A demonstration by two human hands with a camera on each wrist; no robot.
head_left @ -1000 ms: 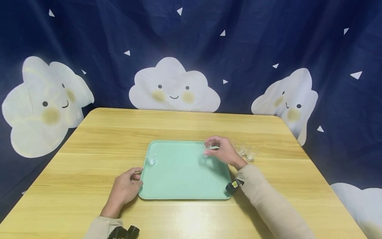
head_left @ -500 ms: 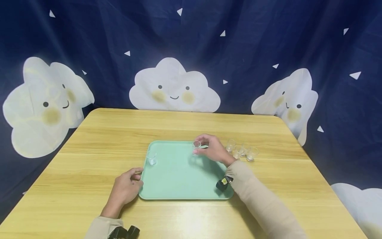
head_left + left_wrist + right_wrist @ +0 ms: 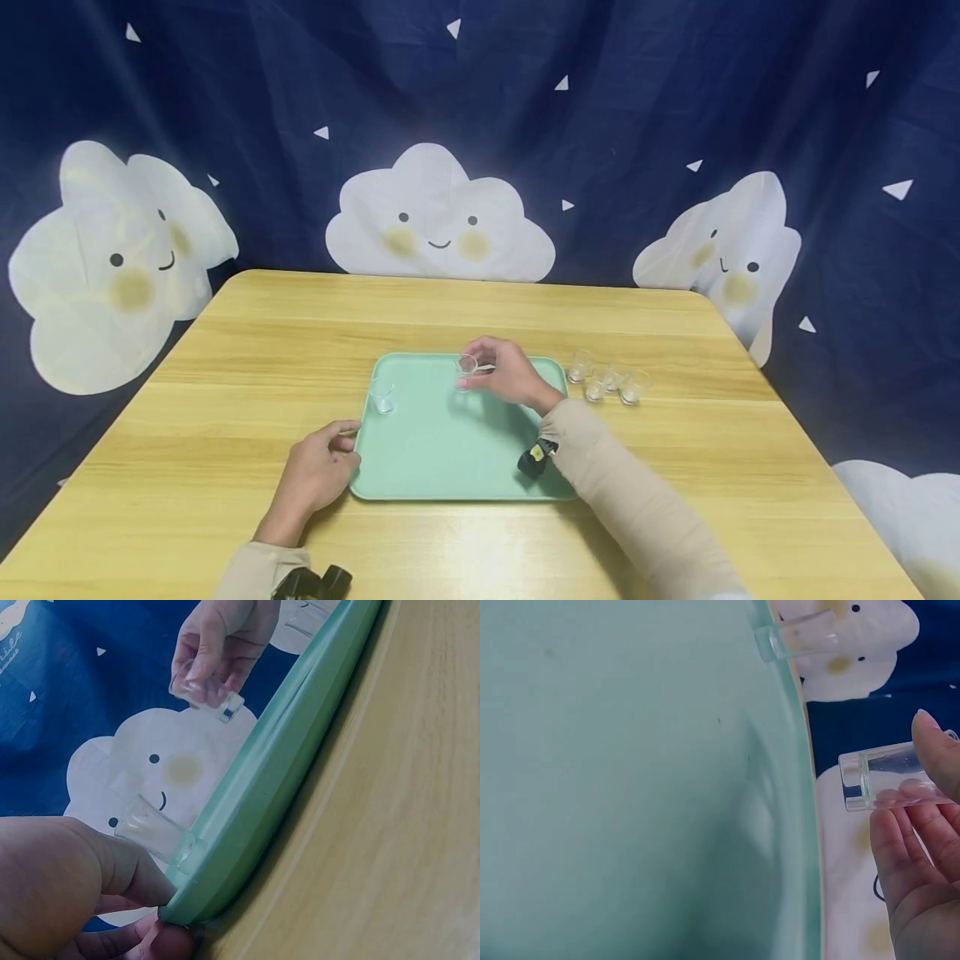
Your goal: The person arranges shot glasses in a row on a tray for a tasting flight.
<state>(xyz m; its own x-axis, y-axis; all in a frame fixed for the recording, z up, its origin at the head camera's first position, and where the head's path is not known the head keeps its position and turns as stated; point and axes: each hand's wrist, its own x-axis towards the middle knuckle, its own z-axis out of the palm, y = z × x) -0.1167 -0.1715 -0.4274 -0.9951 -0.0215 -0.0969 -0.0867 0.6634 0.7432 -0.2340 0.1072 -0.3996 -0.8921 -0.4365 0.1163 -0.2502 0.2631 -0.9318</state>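
My right hand (image 3: 512, 374) holds a small clear shot glass (image 3: 889, 776) between thumb and fingers, raised above the back part of a mint-green tray (image 3: 457, 458). In the right wrist view the held glass is plainly empty. A second shot glass (image 3: 384, 398) stands upright at the tray's left side, close to the rim. My left hand (image 3: 318, 471) stays at the tray's left edge, with thumb and fingers on the rim, as the left wrist view also shows.
Several more clear shot glasses (image 3: 596, 387) stand grouped on the wooden table (image 3: 480, 550), just right of the tray. Behind the table hangs a dark blue curtain (image 3: 600, 125) with white cloud prints.
My right hand has carried the shot glass leftward over the tray, away from the grouped glasses, which show more fully now. My left hand and the tray have stayed put.
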